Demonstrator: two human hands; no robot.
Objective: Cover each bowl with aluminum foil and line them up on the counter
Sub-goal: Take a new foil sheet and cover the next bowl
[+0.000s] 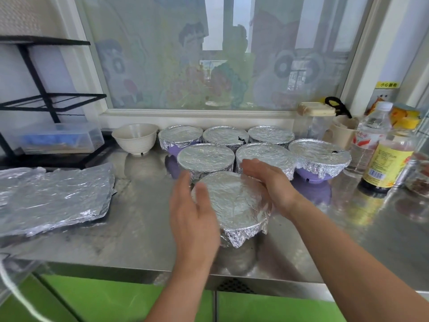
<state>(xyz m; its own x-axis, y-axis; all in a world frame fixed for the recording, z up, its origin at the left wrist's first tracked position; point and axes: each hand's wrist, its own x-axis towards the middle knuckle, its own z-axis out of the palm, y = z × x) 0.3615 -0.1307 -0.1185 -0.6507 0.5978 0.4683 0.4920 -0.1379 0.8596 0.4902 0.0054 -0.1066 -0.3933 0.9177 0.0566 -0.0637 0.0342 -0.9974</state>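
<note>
A foil-covered bowl (236, 205) stands nearest me on the steel counter (139, 228). My left hand (192, 217) lies against its left side with fingers straight, thumb on the foil top. My right hand (267, 180) presses the foil at its far right rim, fingers extended. Behind it stand two rows of foil-covered bowls: three at the back (224, 135) and three in the middle (206, 156). An uncovered cream bowl (134, 138) sits at the left end of the back row. Loose sheets of aluminum foil (53, 196) lie flat at the left.
A black wire rack (46, 101) with a clear plastic box (60, 138) stands at the back left. Bottles (385, 159), jars and a lidded container (315, 119) crowd the right side. A window runs along the back. The counter's front edge is close below the near bowl.
</note>
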